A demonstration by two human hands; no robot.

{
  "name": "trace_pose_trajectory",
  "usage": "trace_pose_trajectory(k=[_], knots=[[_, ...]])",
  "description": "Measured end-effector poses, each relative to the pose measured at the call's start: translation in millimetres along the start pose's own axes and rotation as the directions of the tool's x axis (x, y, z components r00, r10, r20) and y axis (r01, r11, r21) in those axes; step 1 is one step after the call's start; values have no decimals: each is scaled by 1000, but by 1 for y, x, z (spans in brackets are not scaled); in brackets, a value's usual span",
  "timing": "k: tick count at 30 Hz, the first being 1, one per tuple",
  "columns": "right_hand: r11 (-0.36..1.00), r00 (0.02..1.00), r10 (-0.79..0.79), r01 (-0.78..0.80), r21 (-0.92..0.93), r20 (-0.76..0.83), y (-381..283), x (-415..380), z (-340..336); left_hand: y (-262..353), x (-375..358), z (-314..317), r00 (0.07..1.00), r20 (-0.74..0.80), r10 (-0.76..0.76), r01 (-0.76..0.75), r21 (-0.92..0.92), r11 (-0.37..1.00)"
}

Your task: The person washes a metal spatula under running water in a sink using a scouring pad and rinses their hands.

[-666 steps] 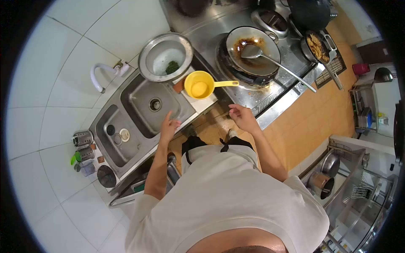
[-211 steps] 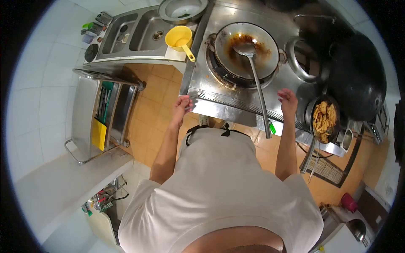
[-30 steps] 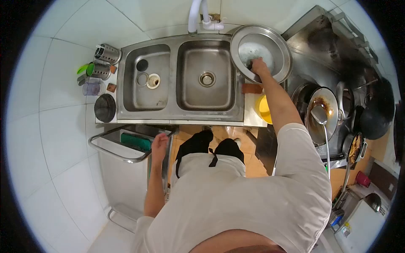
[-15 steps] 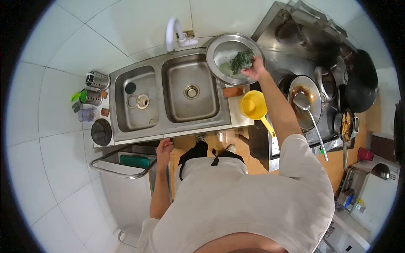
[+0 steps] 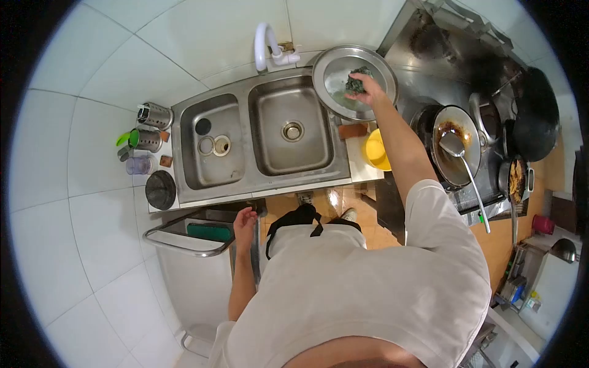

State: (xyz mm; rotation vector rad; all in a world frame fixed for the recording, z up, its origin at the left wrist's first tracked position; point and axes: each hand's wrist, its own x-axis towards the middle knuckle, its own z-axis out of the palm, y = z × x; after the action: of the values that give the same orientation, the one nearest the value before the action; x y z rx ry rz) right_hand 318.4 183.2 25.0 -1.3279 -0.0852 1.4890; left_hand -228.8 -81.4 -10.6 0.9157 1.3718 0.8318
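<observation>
My right hand (image 5: 368, 93) reaches into a wide metal bowl (image 5: 323, 95) beside the sink. Its fingers are closed on a clump of dark green leafy greens (image 5: 358, 82). Cloudy greenish liquid shows at the bottom of the bowl, below the greens. A yellow dipper (image 5: 375, 150) stands close to the bowl, its handle hidden under my right forearm. My left hand (image 5: 245, 222) hangs by the counter's front edge near the metal rail of a cart (image 5: 184, 250). Its fingers are loosely bent and apart, with nothing in them.
A double sink (image 5: 245, 138) with a white faucet (image 5: 262, 46) lies left of the bowl. To the right, a wok (image 5: 469, 126) with a ladle (image 5: 453, 145) sits on the stove, its long handle sticking out forward. Metal utensil holders (image 5: 146, 140) line the left wall.
My right hand has pressed lower into the bowl, and the clump looks smaller and tighter in my fingers. The whole view has shifted slightly. My left hand stays by the counter.
</observation>
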Motion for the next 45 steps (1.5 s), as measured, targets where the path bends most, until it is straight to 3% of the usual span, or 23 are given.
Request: trace_pose_trajectory(k=[3,6,9,12,15,18,21,24,27,30,33,36,39,42,45], knots=[[984,990,-111,97,146,90,20,32,-15,9,12,-8,999,-28,21,-20,36,999],[974,982,-107,135,184,-154,24,40,-10,7,28,-19,999,-12,43,-42,92,995],[989,980,-145,146,-6,-137,26,44,-10,3,41,-26,998,24,51,-53,108,993],[956,993,-112,116,270,-31,5,-11,21,11,46,-25,998,44,54,-59,106,993],[984,985,-122,136,112,-125,5,8,19,21,46,-20,999,35,28,-32,104,994],[962,932,-274,261,-84,-239,8,16,27,18,48,-19,1000,26,3,-5,67,998],[929,857,-370,346,-132,-359,18,54,22,11,47,-21,1000,29,11,-12,19,1000],[850,743,-492,297,-434,-454,14,6,58,7,46,-23,1000,7,10,-10,10,1000],[770,750,-573,355,-530,-331,11,12,54,6,43,-26,1000,-8,15,-14,44,999],[527,626,-728,253,-811,-278,3,29,41,6,41,-22,999,-9,40,-40,-15,999],[301,434,-887,283,-910,-159,-12,28,43,6,42,-17,1000,-11,14,-14,34,999],[328,537,-843,492,-807,-15,-50,-34,73,-1,45,-18,998,21,60,-61,86,994],[313,696,-659,598,-738,284,-91,-84,93,1,41,-16,1000,2,14,-14,49,999],[244,655,-634,674,-697,411,-100,-115,104,-12,44,-25,995,39,94,-97,81,992],[788,833,-450,540,-296,324,-80,-87,87,-14,35,-27,996,7,92,-92,51,994]])
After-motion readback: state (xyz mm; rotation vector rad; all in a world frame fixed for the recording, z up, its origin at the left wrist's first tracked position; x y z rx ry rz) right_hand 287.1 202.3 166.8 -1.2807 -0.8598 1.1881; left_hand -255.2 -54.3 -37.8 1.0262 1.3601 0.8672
